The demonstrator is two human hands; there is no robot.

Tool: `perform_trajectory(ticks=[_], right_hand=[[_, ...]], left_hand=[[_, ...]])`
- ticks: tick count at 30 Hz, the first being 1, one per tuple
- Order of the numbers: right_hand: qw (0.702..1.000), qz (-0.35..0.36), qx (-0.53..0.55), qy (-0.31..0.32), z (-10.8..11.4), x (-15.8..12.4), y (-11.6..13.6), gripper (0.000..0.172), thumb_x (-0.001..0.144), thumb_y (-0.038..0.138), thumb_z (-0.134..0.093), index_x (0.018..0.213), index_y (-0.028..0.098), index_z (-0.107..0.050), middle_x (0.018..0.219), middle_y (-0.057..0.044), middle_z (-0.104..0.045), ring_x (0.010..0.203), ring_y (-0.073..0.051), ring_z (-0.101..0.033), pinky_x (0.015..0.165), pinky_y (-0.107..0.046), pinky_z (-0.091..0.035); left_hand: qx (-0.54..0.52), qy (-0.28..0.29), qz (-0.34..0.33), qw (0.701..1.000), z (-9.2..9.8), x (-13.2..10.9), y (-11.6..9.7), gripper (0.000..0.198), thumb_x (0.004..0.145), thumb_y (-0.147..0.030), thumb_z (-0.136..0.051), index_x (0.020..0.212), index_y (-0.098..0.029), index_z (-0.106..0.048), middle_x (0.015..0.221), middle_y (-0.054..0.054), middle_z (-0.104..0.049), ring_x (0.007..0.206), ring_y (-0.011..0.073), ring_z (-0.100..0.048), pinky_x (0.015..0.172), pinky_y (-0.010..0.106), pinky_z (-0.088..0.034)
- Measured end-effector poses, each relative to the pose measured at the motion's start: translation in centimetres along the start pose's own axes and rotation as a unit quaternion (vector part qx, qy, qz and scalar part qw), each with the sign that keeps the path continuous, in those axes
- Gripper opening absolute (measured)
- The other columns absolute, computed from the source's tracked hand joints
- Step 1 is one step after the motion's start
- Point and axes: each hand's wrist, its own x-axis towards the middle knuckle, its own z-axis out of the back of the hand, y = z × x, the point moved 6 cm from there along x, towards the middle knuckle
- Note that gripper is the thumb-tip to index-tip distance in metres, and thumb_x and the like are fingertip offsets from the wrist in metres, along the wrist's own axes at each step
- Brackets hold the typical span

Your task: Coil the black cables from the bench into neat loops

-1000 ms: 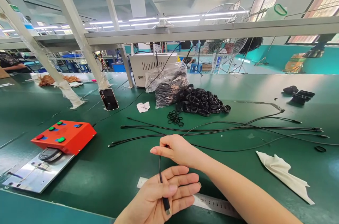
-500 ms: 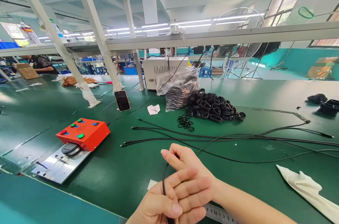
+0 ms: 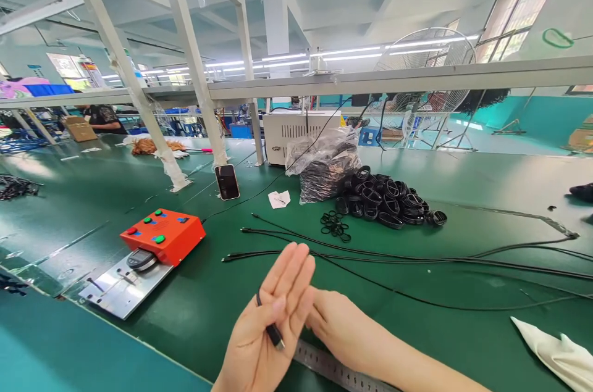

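Note:
My left hand is palm up, its fingers stretched out and its thumb pressed over a black cable. The cable's plug end with a metal tip points down across the palm, and a bit of cord bends round the index finger. Close beside it, my right hand is turned back-side up with curled fingers. Its fingertips are largely hidden behind my left hand, so what they hold cannot be made out. A steel ruler lies on the green table beneath both hands. Several long black cables stretch across the table beyond them.
An orange box with buttons sits at left on a metal plate. Further back are a phone, a paper scrap, black rings, coiled cables and a plastic bag. A white cloth lies at right.
My left hand has turned upward with its fingers raised, bringing the plug end into view. My right hand has moved down behind it and curled. The view has swung left.

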Motion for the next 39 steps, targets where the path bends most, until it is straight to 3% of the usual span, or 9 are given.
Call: perform_trajectory(ticks=[3, 7, 12, 17, 22, 27, 31, 35, 39], right_hand=[[0.992, -0.003, -0.123, 0.04, 0.2, -1.2, 1.1, 0.033, 0.099, 0.029, -0.033, 0.074, 0.02, -0.052, 0.065, -0.002, -0.061, 0.054, -0.015, -0.052, 0.049, -0.024, -0.029], [0.957, 0.063, -0.265, 0.098, -0.2, -2.6, 2.8, 0.018, 0.09, 0.033, -0.057, 0.077, 0.022, -0.054, 0.066, 0.0, -0.064, 0.054, -0.017, -0.059, 0.045, -0.025, -0.021], [0.915, 0.178, -0.358, 0.049, 1.5, -3.7, 4.0, 0.016, 0.09, 0.023, -0.058, 0.074, 0.021, -0.057, 0.068, 0.002, -0.063, 0.049, -0.013, -0.053, 0.044, -0.028, -0.019], [0.936, 0.249, -0.249, 0.014, 4.0, -3.7, 4.9, 0.015, 0.092, 0.024, -0.058, 0.078, 0.021, -0.063, 0.073, 0.002, -0.066, 0.062, -0.011, -0.058, 0.054, -0.023, -0.031], [0.96, 0.224, -0.169, 0.008, 5.8, -1.9, 4.0, 0.005, 0.087, 0.02, -0.065, 0.085, 0.022, -0.069, 0.076, 0.003, -0.065, 0.065, -0.01, -0.057, 0.059, -0.019, -0.036], [0.962, 0.232, -0.146, 0.019, 6.0, -0.7, 3.0, 0.006, 0.081, 0.015, -0.067, 0.082, 0.021, -0.069, 0.075, 0.004, -0.062, 0.065, -0.009, -0.055, 0.056, -0.018, -0.036], [0.976, 0.207, -0.06, 0.017, 5.9, -0.1, 2.3, 0.005, 0.082, 0.02, -0.067, 0.077, 0.021, -0.069, 0.072, 0.003, -0.063, 0.066, -0.011, -0.058, 0.059, -0.019, -0.041], [0.98, 0.178, 0.075, 0.042, 5.1, 1.0, 1.5, 0.007, 0.081, 0.024, -0.069, 0.076, 0.018, -0.07, 0.076, 0.0, -0.068, 0.074, -0.014, -0.062, 0.067, -0.021, -0.046], [0.99, 0.121, 0.049, 0.058, 2.9, 1.3, 0.9, 0.017, 0.09, 0.021, -0.054, 0.089, 0.019, -0.07, 0.087, -0.001, -0.072, 0.076, -0.014, -0.064, 0.066, -0.022, -0.046]], left_hand=[[0.053, -0.069, -0.067, 0.994, 1.2, 0.1, -1.8, 0.058, 0.096, -0.008, -0.025, 0.148, -0.033, -0.03, 0.157, -0.009, -0.033, 0.146, 0.0095, -0.021, 0.118, 0.023, -0.02], [0.093, -0.156, -0.112, 0.977, 2.3, -0.1, -2.9, 0.055, 0.097, -0.01, -0.031, 0.145, -0.035, -0.038, 0.155, -0.012, -0.036, 0.147, 0.0094, -0.018, 0.12, 0.024, -0.018], [0.094, -0.167, -0.034, 0.981, 2.8, -0.1, -1.3, 0.049, 0.097, -0.01, -0.035, 0.139, -0.031, -0.049, 0.155, -0.007, -0.038, 0.147, 0.0128, -0.018, 0.121, 0.031, -0.015], [0.078, -0.088, 0.085, 0.989, 2.5, -0.3, 1.0, 0.045, 0.096, -0.011, -0.037, 0.136, -0.024, -0.053, 0.154, 0.003, -0.04, 0.146, 0.0208, -0.023, 0.119, 0.038, -0.021], [0.076, -0.03, 0.174, 0.981, 2.4, -1.2, 3.2, 0.039, 0.092, -0.013, -0.05, 0.128, -0.02, -0.062, 0.14, 0.012, -0.058, 0.137, 0.0308, -0.042, 0.116, 0.051, -0.025], [0.108, 0.032, 0.254, 0.961, 2.3, -1.6, 4.8, 0.043, 0.088, -0.018, -0.06, 0.13, -0.015, -0.059, 0.14, 0.017, -0.056, 0.138, 0.0342, -0.04, 0.116, 0.055, -0.023], [0.134, 0.038, 0.281, 0.95, 1.0, -1.2, 4.9, 0.04, 0.085, -0.018, -0.064, 0.125, -0.014, -0.064, 0.139, 0.018, -0.057, 0.135, 0.0362, -0.043, 0.113, 0.055, -0.029], [0.158, 0.002, 0.292, 0.943, -0.6, -1.0, 4.2, 0.032, 0.088, -0.009, -0.052, 0.114, -0.011, -0.071, 0.131, 0.018, -0.064, 0.127, 0.0337, -0.054, 0.105, 0.045, -0.043], [0.07, -0.017, 0.196, 0.978, -1.1, -0.6, 2.3, 0.048, 0.087, -0.001, -0.039, 0.124, -0.017, -0.065, 0.137, 0.01, -0.061, 0.127, 0.0292, -0.055, 0.1, 0.039, -0.049]])
